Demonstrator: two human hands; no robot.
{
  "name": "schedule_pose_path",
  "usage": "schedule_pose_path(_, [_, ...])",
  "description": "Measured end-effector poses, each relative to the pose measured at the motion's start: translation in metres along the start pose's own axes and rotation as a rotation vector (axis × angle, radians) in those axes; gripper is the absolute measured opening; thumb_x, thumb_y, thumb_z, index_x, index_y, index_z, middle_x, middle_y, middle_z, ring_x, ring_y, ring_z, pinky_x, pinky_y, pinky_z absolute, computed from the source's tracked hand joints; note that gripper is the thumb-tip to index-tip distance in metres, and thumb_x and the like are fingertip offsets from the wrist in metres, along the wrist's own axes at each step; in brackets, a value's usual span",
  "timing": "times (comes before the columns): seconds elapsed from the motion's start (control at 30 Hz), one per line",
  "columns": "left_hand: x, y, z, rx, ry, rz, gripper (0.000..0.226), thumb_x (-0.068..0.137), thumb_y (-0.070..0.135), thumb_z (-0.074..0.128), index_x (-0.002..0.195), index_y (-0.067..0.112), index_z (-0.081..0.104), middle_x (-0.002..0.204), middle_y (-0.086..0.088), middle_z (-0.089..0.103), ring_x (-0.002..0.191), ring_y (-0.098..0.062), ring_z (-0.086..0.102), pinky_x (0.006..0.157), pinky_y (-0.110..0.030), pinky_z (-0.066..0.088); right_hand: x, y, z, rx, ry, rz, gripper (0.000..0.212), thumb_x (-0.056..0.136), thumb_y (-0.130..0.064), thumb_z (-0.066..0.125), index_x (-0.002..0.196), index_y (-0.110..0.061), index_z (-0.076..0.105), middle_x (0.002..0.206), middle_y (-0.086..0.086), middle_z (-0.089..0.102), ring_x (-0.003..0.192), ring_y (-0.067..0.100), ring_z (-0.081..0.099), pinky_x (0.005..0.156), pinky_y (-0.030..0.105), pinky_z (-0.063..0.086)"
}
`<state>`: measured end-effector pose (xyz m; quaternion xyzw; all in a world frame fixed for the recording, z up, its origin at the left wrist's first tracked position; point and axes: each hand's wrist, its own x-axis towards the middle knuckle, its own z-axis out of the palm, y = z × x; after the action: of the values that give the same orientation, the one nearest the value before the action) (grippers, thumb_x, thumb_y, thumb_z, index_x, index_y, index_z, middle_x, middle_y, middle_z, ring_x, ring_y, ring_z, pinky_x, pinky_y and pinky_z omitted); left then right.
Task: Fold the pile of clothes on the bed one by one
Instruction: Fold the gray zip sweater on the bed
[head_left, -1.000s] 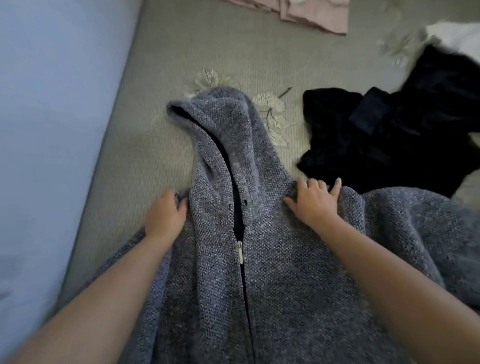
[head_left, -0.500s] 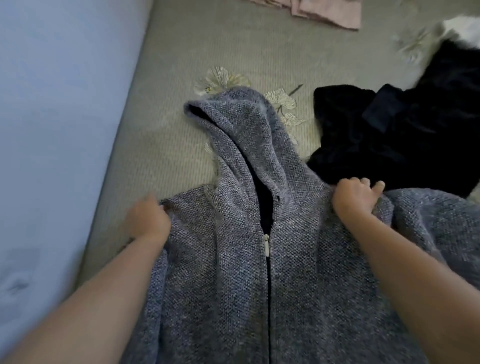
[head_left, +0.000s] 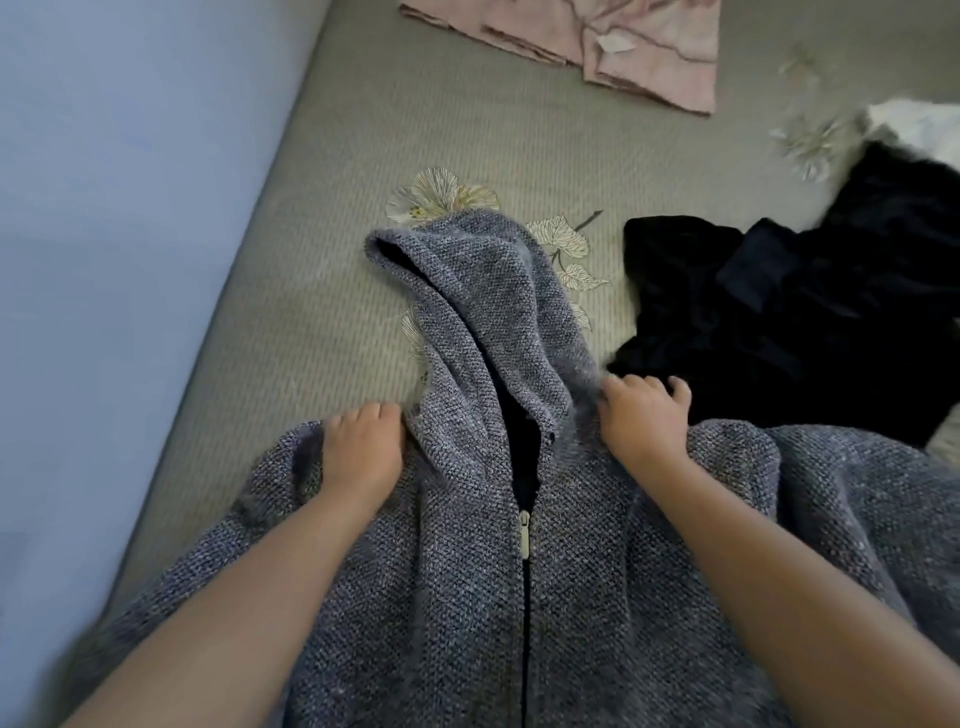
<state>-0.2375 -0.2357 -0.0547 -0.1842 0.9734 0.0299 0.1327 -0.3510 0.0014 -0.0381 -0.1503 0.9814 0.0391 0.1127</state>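
Head-camera view: two bare forearms reached forward over a grey-blue knitted hoodie that lay front-up on a bed covered in a grey-green ribbed spread printed with pale flowers. The garment's long axis ran from the viewer toward the far end of the bed, its zip drawn up the middle and the hood pointing away, tipped a little to the left. No brand, label or lettering could be read on it. The left hand rested on the left shoulder of the hoodie, fingers curled over the shoulder edge and bunching the knit. The right hand lay on the right shoulder beside the base of the hood, fingers likewise curled into the cloth at its edge. Just beyond the right hand a crumpled black garment lay beside the hoodie, with a white fluffy item past it at the frame's right edge. At the far end a flat pink garment carried a small white tag, too small to read. A pale blue wall ran along the bed's left side.
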Motion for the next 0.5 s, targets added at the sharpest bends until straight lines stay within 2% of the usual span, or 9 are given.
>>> schedule_pose_path(0.07, [0.009, -0.007, -0.007, -0.026, 0.071, -0.004, 0.025, 0.097, 0.021, 0.033, 0.104, 0.005, 0.052, 0.105, -0.014, 0.060, 0.092, -0.030, 0.055, 0.071, -0.035, 0.035, 0.010, 0.010, -0.008, 0.127, 0.091, 0.156, 0.023, 0.096, -0.023, 0.038, 0.100, -0.010, 0.056, 0.100, 0.011, 0.061, 0.098, 0.032, 0.054, 0.098, 0.043, 0.026])
schedule_pose_path(0.17, [0.027, -0.013, -0.010, 0.000, 0.113, 0.009, 0.027, 0.097, 0.024, 0.034, 0.104, 0.006, 0.053, 0.103, -0.013, 0.060, 0.085, -0.027, 0.053, 0.068, -0.033, 0.032, 0.017, 0.018, -0.005, 0.135, 0.075, 0.222, 0.025, 0.098, -0.022, 0.031, 0.095, -0.009, 0.052, 0.098, 0.012, 0.062, 0.090, 0.032, 0.056, 0.098, 0.043, 0.024])
schedule_pose_path(0.27, [0.033, -0.012, -0.007, 0.086, 0.035, -0.053, 0.024, 0.095, 0.013, 0.035, 0.115, 0.009, 0.048, 0.116, -0.011, 0.054, 0.105, -0.029, 0.050, 0.085, -0.036, 0.037, 0.014, 0.009, 0.006, 0.035, 0.004, 0.245, 0.023, 0.097, -0.014, 0.030, 0.100, -0.009, 0.052, 0.105, 0.011, 0.061, 0.102, 0.031, 0.052, 0.103, 0.045, 0.020])
schedule_pose_path(0.37, [0.030, -0.009, -0.005, 0.117, -0.021, -0.062, 0.031, 0.092, 0.008, 0.033, 0.122, 0.009, 0.038, 0.122, -0.014, 0.046, 0.113, -0.030, 0.042, 0.094, -0.039, 0.032, 0.008, 0.003, 0.009, -0.039, 0.017, 0.205, 0.025, 0.097, -0.011, 0.030, 0.113, -0.006, 0.049, 0.116, 0.014, 0.054, 0.113, 0.033, 0.043, 0.106, 0.049, 0.016])
schedule_pose_path(0.43, [0.022, -0.011, -0.005, 0.043, -0.017, -0.035, 0.038, 0.089, 0.008, 0.038, 0.127, 0.008, 0.034, 0.125, -0.017, 0.042, 0.115, -0.033, 0.038, 0.099, -0.043, 0.028, -0.006, -0.002, 0.007, 0.013, 0.065, 0.144, 0.034, 0.097, -0.017, 0.034, 0.127, -0.003, 0.041, 0.129, 0.018, 0.045, 0.121, 0.034, 0.037, 0.107, 0.052, 0.013])
schedule_pose_path(0.5, [0.004, -0.021, -0.006, -0.056, 0.064, 0.005, 0.045, 0.089, 0.012, 0.045, 0.132, 0.005, 0.033, 0.131, -0.021, 0.038, 0.120, -0.035, 0.034, 0.103, -0.048, 0.022, -0.029, -0.015, 0.003, 0.138, 0.154, 0.047, 0.044, 0.096, -0.023, 0.040, 0.134, 0.000, 0.038, 0.140, 0.021, 0.038, 0.129, 0.036, 0.033, 0.108, 0.054, 0.012])
